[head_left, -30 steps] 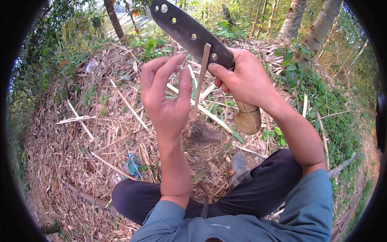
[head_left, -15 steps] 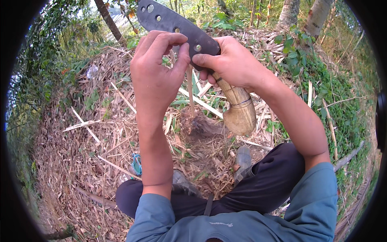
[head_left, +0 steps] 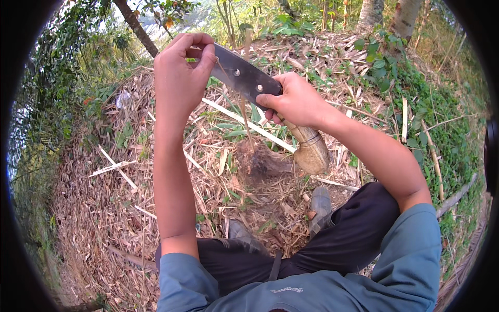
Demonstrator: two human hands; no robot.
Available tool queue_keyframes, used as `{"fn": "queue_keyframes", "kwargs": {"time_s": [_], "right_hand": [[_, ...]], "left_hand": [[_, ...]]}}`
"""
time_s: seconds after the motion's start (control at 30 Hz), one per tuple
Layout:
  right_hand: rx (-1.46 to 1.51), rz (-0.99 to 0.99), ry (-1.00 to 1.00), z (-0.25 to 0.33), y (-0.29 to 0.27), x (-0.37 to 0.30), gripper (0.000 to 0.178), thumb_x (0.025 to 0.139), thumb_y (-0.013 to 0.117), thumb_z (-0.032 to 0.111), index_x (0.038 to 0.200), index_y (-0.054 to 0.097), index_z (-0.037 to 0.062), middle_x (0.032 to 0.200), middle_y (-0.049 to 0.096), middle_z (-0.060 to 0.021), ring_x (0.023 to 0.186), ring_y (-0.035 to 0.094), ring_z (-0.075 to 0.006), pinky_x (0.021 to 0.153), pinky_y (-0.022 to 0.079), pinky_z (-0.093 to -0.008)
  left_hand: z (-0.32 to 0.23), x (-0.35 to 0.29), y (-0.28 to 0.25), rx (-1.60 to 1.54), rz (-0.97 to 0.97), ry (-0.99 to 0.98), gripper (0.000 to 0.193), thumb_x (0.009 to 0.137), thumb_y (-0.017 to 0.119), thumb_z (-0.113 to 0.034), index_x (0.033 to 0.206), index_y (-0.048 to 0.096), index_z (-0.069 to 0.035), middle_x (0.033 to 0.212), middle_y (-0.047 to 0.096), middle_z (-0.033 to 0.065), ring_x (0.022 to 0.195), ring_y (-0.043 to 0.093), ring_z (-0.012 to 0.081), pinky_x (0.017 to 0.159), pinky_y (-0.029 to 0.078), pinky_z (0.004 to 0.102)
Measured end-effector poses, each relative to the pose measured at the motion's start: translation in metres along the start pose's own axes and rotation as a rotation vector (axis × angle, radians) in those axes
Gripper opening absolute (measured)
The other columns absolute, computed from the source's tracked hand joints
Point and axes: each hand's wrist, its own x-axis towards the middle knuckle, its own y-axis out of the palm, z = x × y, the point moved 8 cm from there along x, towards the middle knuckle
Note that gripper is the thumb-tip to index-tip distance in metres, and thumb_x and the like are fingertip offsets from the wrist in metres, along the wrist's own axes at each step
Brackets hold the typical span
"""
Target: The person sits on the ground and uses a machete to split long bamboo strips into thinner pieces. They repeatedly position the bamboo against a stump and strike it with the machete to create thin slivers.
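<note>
My right hand is closed round the neck of a cleaver, its thumb resting on the dark blade, which has a row of round holes. The knobbed, pale wooden handle hangs below that hand. At the blade's far end my left hand pinches thumb against forefinger and hides the tip. A thin strand crosses the blade beside those fingertips; whether they grip it is unclear. Behind the blade a slim upright stick rises from a brown stump.
Dry leaves and pale split strips litter the ground. My boots stand on either side in front of the stump. Tree trunks rise at the far right, with green creepers below them.
My left hand has moved left and slightly up, away from my right hand. The cleaver has shifted a little down, and its far end is now behind my left hand.
</note>
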Motion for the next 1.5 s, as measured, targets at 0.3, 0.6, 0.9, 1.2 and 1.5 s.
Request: {"fn": "queue_keyframes", "kwargs": {"time_s": [0.3, 0.6, 0.9, 1.2, 1.5], "right_hand": [[0.165, -0.456, -0.244, 0.004, -0.082, 0.015, 0.024, 0.096, 0.064, 0.02, 0.101, 0.066, -0.003, 0.073, 0.07, -0.0083, 0.058, 0.065, -0.0094, 0.056, 0.054, -0.0268], [-0.781, -0.321, 0.455, -0.31, -0.084, 0.047, 0.028, 0.087, 0.062, 0.019, 0.102, 0.072, -0.0034, 0.105, 0.069, -0.0312, 0.102, 0.068, -0.0446, 0.088, 0.056, -0.051], [-0.922, 0.001, 0.345, -0.399, -0.034, 0.048, 0.045, 0.089, 0.068, 0.04, 0.105, 0.068, -0.0018, 0.104, 0.069, -0.0279, 0.101, 0.067, -0.0444, 0.087, 0.053, -0.053], [0.198, 0.051, -0.651, -0.004, 0.032, 0.104, 0.044, 0.094, 0.071, 0.038, 0.119, 0.069, 0.0018, 0.109, 0.073, -0.0111, 0.1, 0.071, -0.019, 0.087, 0.056, -0.0331], [0.208, 0.004, -0.611, 0.041, 0.047, 0.082, 0.026, 0.092, 0.075, 0.024, 0.104, 0.075, 0.0013, 0.089, 0.076, -0.0089, 0.083, 0.072, -0.0137, 0.075, 0.058, -0.029]], "left_hand": [[0.082, -0.003, -0.035, 0.177, 0.077, -0.312, 0.024, 0.096, 0.066, -0.02, 0.111, 0.07, -0.002, 0.088, 0.074, 0.0084, 0.082, 0.072, 0.0142, 0.074, 0.054, 0.025], [0.109, -0.039, -0.068, -0.1, 0.007, -0.417, 0.013, 0.097, 0.065, -0.011, 0.102, 0.067, 0.001, 0.092, 0.067, 0.0057, 0.086, 0.067, 0.0113, 0.081, 0.06, 0.0291], [0.092, -0.025, -0.04, -0.318, -0.029, -0.302, 0.023, 0.094, 0.072, -0.012, 0.107, 0.061, 0.004, 0.096, 0.065, 0.0078, 0.084, 0.068, 0.0138, 0.074, 0.059, 0.0286], [0.06, -0.021, -0.022, -0.492, 0.054, -0.139, 0.022, 0.092, 0.073, -0.008, 0.11, 0.065, 0.003, 0.102, 0.068, 0.0074, 0.085, 0.068, 0.0128, 0.074, 0.059, 0.0281], [0.07, -0.022, -0.02, -0.459, 0.034, -0.169, 0.023, 0.097, 0.068, -0.011, 0.115, 0.063, 0.002, 0.11, 0.068, 0.0115, 0.099, 0.071, 0.0203, 0.086, 0.062, 0.0343]]}}
